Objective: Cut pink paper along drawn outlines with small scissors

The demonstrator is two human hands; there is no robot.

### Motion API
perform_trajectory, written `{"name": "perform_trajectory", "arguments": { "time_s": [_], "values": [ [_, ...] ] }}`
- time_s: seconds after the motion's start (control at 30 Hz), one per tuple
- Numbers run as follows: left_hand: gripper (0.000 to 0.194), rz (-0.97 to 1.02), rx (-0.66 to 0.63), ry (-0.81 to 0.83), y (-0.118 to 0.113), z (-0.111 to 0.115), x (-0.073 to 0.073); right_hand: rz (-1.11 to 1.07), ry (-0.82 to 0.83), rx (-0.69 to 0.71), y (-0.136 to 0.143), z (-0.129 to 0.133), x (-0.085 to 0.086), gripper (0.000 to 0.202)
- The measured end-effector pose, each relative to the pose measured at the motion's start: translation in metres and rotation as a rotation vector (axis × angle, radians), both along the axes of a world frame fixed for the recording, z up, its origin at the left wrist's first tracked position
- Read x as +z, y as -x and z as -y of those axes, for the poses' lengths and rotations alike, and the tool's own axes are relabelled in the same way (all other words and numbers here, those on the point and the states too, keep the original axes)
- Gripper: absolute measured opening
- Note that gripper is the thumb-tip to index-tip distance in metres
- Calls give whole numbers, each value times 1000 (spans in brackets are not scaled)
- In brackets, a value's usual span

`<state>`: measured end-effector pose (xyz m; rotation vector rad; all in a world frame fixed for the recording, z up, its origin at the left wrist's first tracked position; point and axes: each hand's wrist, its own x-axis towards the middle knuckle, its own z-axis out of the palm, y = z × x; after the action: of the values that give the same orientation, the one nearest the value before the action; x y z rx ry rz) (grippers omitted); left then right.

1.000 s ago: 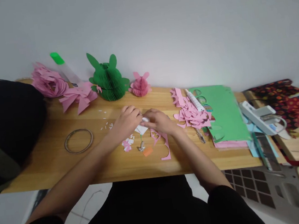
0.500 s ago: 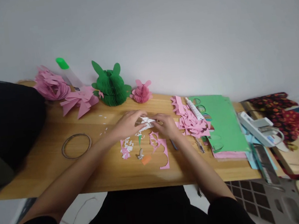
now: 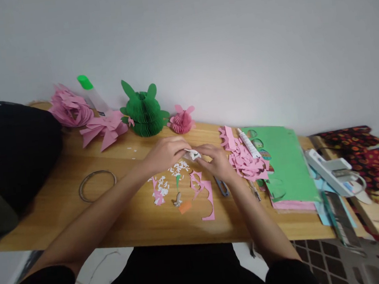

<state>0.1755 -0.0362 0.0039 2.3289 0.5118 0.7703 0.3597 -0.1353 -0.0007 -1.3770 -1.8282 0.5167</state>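
Between my two hands is a small piece of white paper (image 3: 192,154), folded or curled, with a dark mark on it. My left hand (image 3: 170,152) pinches its left side. From the right, the fingers of my right hand (image 3: 214,159) close on its other side. White paper snippets (image 3: 178,167) lie just below my left hand, with more on a pink scrap (image 3: 158,197). A pink cut-out sheet (image 3: 207,203), an orange scrap (image 3: 185,206) and a small green scrap (image 3: 177,179) rest nearby. Scissors handles (image 3: 221,186) show beside my right wrist, their blades hidden.
At the back stand a green honeycomb-paper figure (image 3: 145,115) and a smaller pink one (image 3: 181,119). Pink folded paper (image 3: 71,108) lies far left, above a metal ring (image 3: 97,186). On the right are pink scraps (image 3: 247,163), a white tube (image 3: 249,143), green sheets (image 3: 288,163) and a power strip (image 3: 331,174).
The white paper has been tilted up and looks more bunched between my fingers. My right hand has shifted slightly, baring the scissors handles. The whole view has moved a little.
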Motion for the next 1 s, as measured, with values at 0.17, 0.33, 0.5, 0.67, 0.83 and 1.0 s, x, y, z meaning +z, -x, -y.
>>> {"name": "perform_trajectory", "arguments": {
  "time_s": [0.17,0.33,0.5,0.67,0.83,1.0],
  "values": [
    [17,40,119,96,0,2,-5,-17,76,-118,7,-8,-17,20],
    [24,15,360,183,40,-6,-1,38,64,-171,-6,-35,-29,25],
    [24,-68,615,151,95,-4,0,156,39,-101,11,-76,-36,31],
    [23,-145,712,117,134,7,-9,284,45,92,37,-91,-47,29],
    [20,-200,766,92,163,20,-23,348,46,262,24,-48,-42,26],
    [27,-284,734,13,178,35,-40,339,29,297,9,-36,-23,37]
  ]
}}
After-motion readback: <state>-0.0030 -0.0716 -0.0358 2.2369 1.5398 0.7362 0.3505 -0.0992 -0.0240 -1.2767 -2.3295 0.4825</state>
